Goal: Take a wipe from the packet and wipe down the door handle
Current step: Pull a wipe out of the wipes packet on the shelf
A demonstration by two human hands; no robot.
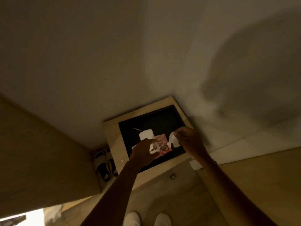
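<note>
A pink wipe packet (162,144) with cartoon prints lies on the black top of a small wooden table (114,141); its white lid flap (146,134) stands open at the far end. My left hand (143,153) rests on the packet's near end and holds it down. My right hand (189,141) is just right of the packet and pinches a crumpled white wipe (174,139) that hangs clear of the packet. No door handle is in view.
The table stands against a plain white wall. A pair of black slides (105,165) sits on the floor to its left, beside a tall wooden panel (40,152). A small round metal fitting (172,177) is set in the floor near the table. My white-socked feet (146,217) are below.
</note>
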